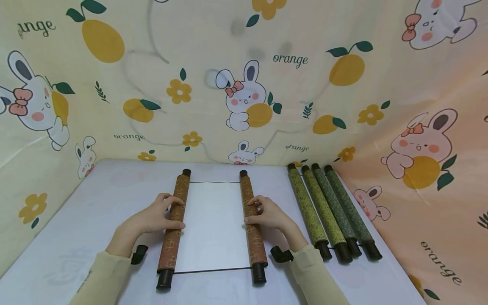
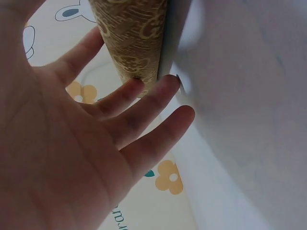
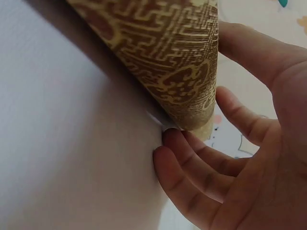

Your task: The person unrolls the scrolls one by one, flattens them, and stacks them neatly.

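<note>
A scroll lies partly unrolled on the table, with white paper (image 1: 213,224) stretched between two brown patterned rollers. My left hand (image 1: 156,216) holds the left roller (image 1: 172,241) at mid-length, thumb on one side and fingers on the other. My right hand (image 1: 267,214) grips the right roller (image 1: 256,250) the same way. In the left wrist view the fingertips (image 2: 168,86) touch the roller (image 2: 132,33) where the paper (image 2: 240,96) leaves it. The right wrist view shows curled fingers (image 3: 192,158) under the roller (image 3: 163,52), with the thumb on its far side.
Several green patterned scrolls (image 1: 331,212) lie rolled up side by side right of the open one, close to the right wall. The pale table (image 1: 95,199) is enclosed by cloth walls printed with rabbits and oranges (image 1: 244,97).
</note>
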The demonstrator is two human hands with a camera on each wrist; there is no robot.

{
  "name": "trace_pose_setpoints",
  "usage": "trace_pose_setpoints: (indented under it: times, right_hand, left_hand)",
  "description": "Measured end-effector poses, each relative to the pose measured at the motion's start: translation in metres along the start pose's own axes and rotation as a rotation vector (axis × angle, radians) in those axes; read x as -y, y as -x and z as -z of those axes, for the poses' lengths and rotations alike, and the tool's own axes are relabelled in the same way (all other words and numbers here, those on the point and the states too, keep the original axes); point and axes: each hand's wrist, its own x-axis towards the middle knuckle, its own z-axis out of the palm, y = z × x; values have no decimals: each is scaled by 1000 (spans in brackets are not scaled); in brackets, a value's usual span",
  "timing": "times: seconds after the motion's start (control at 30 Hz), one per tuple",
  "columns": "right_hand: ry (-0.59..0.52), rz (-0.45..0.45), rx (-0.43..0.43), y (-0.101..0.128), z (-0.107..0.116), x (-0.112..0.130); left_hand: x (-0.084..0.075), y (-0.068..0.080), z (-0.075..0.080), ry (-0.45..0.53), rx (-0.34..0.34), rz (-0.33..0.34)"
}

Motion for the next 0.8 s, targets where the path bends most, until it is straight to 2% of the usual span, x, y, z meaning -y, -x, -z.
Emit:
trace_pose_setpoints:
  times: [0.2,0.33,0.53,0.8]
  right_hand:
    - [-20,-14,-5,1,5,-4]
    - [-24,-4,35,5,13,-10]
    - [-26,61,105,10,20,-14]
    - [93,33,118,15,22,-9]
  left_hand:
    - [-1,2,2,6,-2,11]
    - [-2,2,4,-22,17,1]
    - [-4,0,4,-33,48,20]
    - [3,2,9,-50,63,17]
